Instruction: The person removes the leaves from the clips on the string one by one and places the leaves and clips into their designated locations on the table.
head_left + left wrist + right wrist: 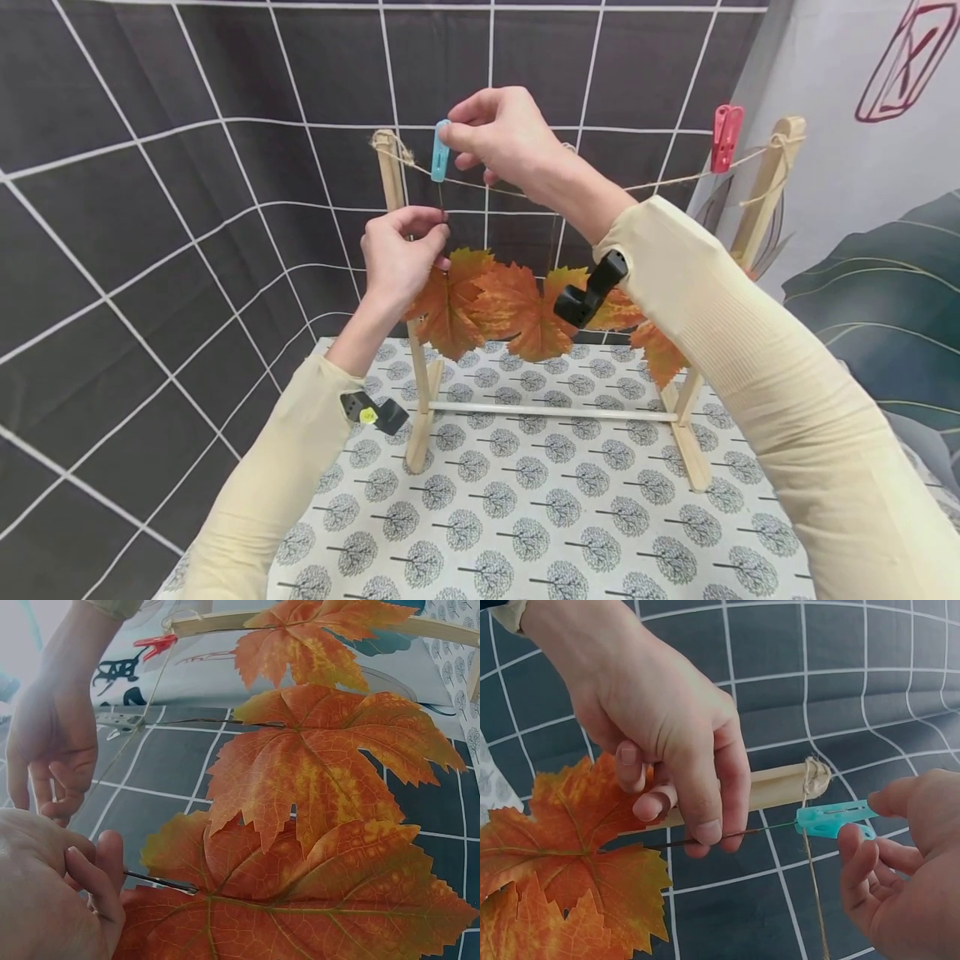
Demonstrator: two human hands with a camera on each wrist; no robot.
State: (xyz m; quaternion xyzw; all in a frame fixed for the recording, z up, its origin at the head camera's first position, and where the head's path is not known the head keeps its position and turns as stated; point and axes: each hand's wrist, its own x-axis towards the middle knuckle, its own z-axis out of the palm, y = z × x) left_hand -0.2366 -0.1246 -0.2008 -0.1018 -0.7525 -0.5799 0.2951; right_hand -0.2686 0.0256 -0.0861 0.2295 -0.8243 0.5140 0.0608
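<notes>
My right hand (517, 137) pinches a light blue clothespin (439, 154) at its upper end, near the left end of a twine line (637, 187). In the right wrist view the clothespin's tip meets the twine (815, 889), and the thin stem (750, 832) of a leaf reaches up to that tip. Just below, my left hand (401, 254) pinches this stem between thumb and finger. The orange artificial maple leaf (453, 308) hangs under the left hand. Beside it in a row are another maple leaf (528, 308) and further ones partly hidden by my right arm.
The twine is tied between a left wooden post (390, 171) and a right wooden post (772, 183). A pink clothespin (726, 137) sits near the right post, and a metallic clip (120, 720) grips another stem. A white bar (555, 410) joins the posts above the tree-patterned cloth (525, 500).
</notes>
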